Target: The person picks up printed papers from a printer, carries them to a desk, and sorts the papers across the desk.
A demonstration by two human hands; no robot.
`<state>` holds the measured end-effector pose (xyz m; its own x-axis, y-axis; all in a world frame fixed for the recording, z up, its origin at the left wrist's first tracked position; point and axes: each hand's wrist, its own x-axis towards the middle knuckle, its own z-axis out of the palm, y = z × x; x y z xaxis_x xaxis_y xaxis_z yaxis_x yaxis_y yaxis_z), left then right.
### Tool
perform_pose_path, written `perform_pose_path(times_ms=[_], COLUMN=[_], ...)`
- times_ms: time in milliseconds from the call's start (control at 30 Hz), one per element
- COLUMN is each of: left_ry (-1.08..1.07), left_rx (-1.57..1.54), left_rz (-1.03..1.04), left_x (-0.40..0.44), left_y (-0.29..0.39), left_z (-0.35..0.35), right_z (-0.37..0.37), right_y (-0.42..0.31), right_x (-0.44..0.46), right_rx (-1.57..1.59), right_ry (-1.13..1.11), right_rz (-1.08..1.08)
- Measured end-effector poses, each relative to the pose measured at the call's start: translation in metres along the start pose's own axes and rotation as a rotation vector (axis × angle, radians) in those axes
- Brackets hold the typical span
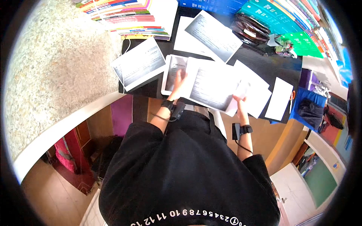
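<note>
A wide printed sheet [213, 84] with grey-shaded text spans the space between my two hands, over the near edge of the black desk. My left hand [180, 83] is closed at the sheet's left edge, above a stack of printed pages [169, 81]. At the sheet's lower right edge my right hand [240, 103] is closed on it, thumb on top. More white sheets [258, 98] lie beside my right hand. One printed page [139, 64] rests to the left, and another printed page [213, 35] lies behind the held sheet.
Piled books [139, 22] stand at the back left. Blue and teal books [264, 19], a dark glossy pouch [250, 30] and a green booklet [301, 43] line the back right. A white strip of paper [279, 98] and orange-handled scissors [292, 98] lie near the desk's right edge.
</note>
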<state>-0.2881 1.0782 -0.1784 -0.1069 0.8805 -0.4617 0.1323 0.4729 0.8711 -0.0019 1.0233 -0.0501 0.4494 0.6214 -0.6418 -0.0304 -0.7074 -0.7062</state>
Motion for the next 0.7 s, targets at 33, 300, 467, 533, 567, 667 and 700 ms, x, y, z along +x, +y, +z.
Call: perform_pose_path(times_ms=[33,300,467,533,567,667,700], left_ry=[-0.069,-0.361,-0.389,-0.553,-0.573,-0.599,-0.585], left_rx=[-0.016,0.045,-0.143,-0.294,-0.268,-0.178,-0.143], left_rz=[-0.006,0.165,0.11,0.13,0.181,0.286,0.287], left_x=[0.002,0.01,0.011,0.01,0.011,0.018,0.019], left_y=[0.003,0.044,0.083,0.111,0.111,0.112,0.11], left_z=[0.01,0.051,0.031,0.021,0.017,0.013,0.017], right_z=[-0.008,-0.028,-0.051,-0.057,-0.058,-0.053,-0.049], right_y=[0.002,0.046,0.012,0.002,0.001,0.0,0.0], right_x=[0.003,0.047,0.039,0.041,0.043,0.053,0.059], right_rx=[0.053,0.019,0.284,0.198,0.195,0.198,0.201], right_ry=[-0.033,0.09,-0.069,-0.158,-0.202,-0.276,-0.264], right_rz=[-0.039,-0.209,-0.262,-0.315,-0.306,-0.271,-0.253])
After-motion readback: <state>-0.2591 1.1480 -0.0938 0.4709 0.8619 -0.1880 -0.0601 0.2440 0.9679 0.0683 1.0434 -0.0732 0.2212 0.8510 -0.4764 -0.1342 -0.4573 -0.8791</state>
